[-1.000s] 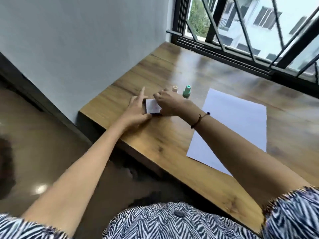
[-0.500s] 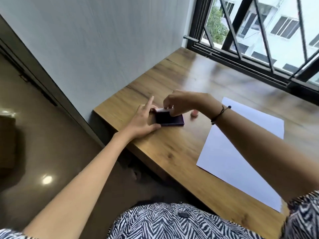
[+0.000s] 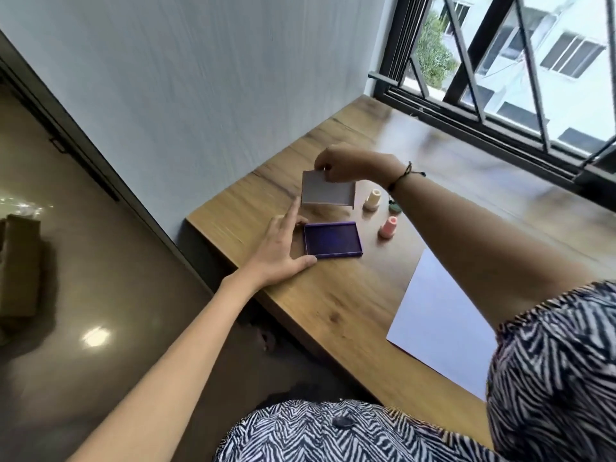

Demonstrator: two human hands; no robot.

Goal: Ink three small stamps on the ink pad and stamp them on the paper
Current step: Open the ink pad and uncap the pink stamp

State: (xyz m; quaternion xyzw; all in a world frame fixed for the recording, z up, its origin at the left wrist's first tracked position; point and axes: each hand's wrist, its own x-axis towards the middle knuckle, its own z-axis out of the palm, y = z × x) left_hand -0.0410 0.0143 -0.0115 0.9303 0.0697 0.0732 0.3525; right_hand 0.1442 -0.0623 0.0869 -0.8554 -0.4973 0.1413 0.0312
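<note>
A purple ink pad (image 3: 332, 240) lies uncovered on the wooden table (image 3: 333, 305). My left hand (image 3: 281, 253) rests flat beside its left edge, fingers apart, thumb against its near corner. My right hand (image 3: 350, 166) pinches the pad's white lid (image 3: 327, 192) and holds it tilted in the air above the pad. Three small stamps stand to the right of the pad: a cream stamp (image 3: 372, 199), a pink stamp (image 3: 388, 227), and a green stamp (image 3: 394, 208) mostly hidden by my right wrist. A white sheet of paper (image 3: 440, 315) lies to the right, partly under my right arm.
A grey wall runs along the table's left end. A barred black window frame (image 3: 493, 128) borders the far edge. The table's near edge drops to a glossy brown floor, where a cardboard box (image 3: 18, 268) sits at far left.
My right hand has lifted the white lid off the ink pad and raised it, exposing the purple pad. My left hand has stayed at the pad's left side. The camera moved closer.
</note>
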